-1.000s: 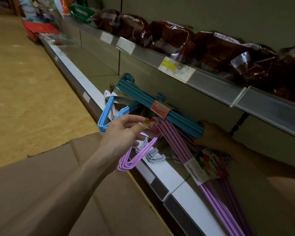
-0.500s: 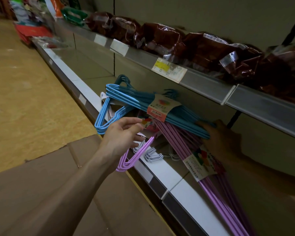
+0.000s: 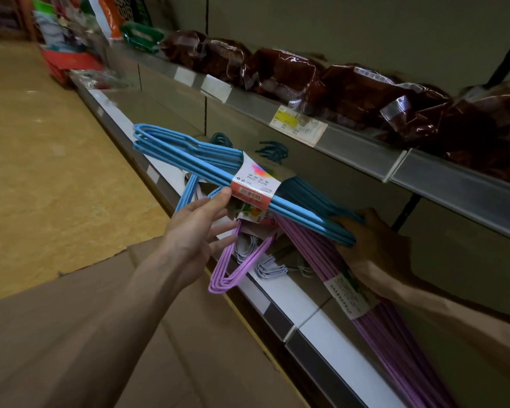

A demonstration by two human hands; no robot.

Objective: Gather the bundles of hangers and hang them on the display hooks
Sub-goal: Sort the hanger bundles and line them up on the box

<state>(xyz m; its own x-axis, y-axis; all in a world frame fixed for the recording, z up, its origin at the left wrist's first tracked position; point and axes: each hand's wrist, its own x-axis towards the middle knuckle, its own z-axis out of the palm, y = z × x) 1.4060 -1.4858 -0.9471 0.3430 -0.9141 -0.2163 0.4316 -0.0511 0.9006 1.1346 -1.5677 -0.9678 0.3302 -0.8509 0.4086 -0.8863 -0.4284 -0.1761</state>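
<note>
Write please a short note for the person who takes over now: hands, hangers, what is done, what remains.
Right hand grips one end of the blue bundle, raised over the lower shelf.
Left hand is open, fingertips at the bundle's paper label.
Purple bundles lie on the shelf, one end overhanging its edge; more blue hangers lie under the raised bundle.
Done: one bundle lifted.
Left: no display hooks are in view; nothing looks hung yet. Hang this bundle, then gather the others.
</note>
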